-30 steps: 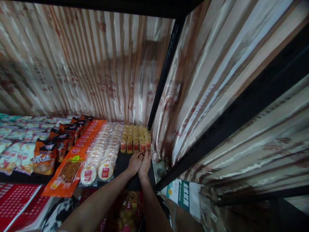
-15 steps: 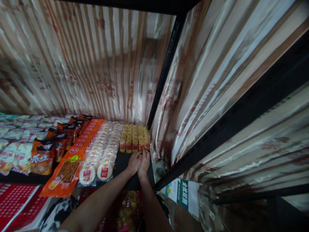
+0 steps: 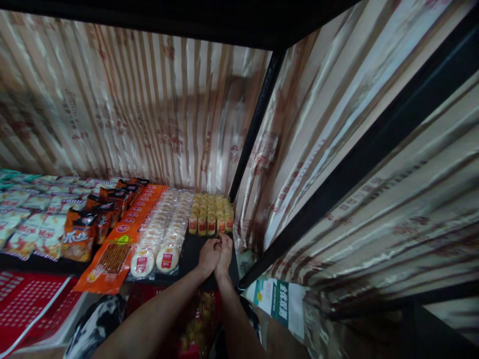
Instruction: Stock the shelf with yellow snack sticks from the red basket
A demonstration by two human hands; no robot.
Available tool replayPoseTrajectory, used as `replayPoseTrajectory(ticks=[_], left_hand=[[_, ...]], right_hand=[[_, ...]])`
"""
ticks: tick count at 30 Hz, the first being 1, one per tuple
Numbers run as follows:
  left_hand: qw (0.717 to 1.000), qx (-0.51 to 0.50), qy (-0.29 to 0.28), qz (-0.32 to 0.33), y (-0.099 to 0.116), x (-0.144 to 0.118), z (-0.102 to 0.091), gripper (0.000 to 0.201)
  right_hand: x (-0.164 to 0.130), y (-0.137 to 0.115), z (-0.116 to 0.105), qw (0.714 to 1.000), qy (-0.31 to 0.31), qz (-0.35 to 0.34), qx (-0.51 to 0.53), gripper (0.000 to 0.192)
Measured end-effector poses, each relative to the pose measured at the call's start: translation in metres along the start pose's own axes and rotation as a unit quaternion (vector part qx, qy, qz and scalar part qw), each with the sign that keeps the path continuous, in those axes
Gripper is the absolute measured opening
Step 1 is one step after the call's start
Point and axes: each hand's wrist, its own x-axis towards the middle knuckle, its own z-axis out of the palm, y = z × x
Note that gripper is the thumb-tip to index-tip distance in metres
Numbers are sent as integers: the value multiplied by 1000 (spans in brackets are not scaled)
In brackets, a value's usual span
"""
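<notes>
Closest in, two bare forearms run up from the bottom edge, over a red printed sheet [image 3: 26,304] at lower left and a green-and-white box [image 3: 279,304] at lower right, tucked below the shelf. The shelf [image 3: 189,257] itself is a dark board in a black frame, with a black post [image 3: 254,122] rising at its right rear corner; striped, glossy beige curtain [image 3: 149,109] lines the back and the right side. The left hand [image 3: 208,255] and right hand [image 3: 225,253] rest together on the bare front strip of the shelf, touching each other, fingers curled inward with the tips meeting; they may be pinching something small between them, but the view is too dim and distant to tell. Just beyond the fingertips stand the yellow packets [image 3: 210,213], small upright pouches with red-and-yellow labels, packed in tight rows that run back to the curtain at the shelf's right end, the front row close to the hands. Left of them lie two rows of round white cakes [image 3: 162,237] in clear wrap with red labels, overlapping like shingles. Next comes a long orange pack [image 3: 116,252] of brown sticks, its front end hanging over the shelf edge, then orange-and-black bags [image 3: 80,239] standing in a line, and farthest left pale bags [image 3: 26,234] spread toward the curtain.
</notes>
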Motion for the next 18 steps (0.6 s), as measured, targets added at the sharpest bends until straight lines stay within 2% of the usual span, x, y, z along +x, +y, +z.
replayPoseTrajectory(ticks=[5, 11, 18], left_hand=[[1000, 24, 11, 8, -6, -30, -7, 32], [999, 39, 18, 19, -26, -65, -19, 32], [997, 55, 30, 49, -58, -113, -35, 31]], right_hand=[[-34, -12, -8, 999, -42, -19, -20, 39], [-72, -25, -13, 995, -91, -12, -34, 37], [-127, -32, -18, 983, -145, -89, -73, 37]])
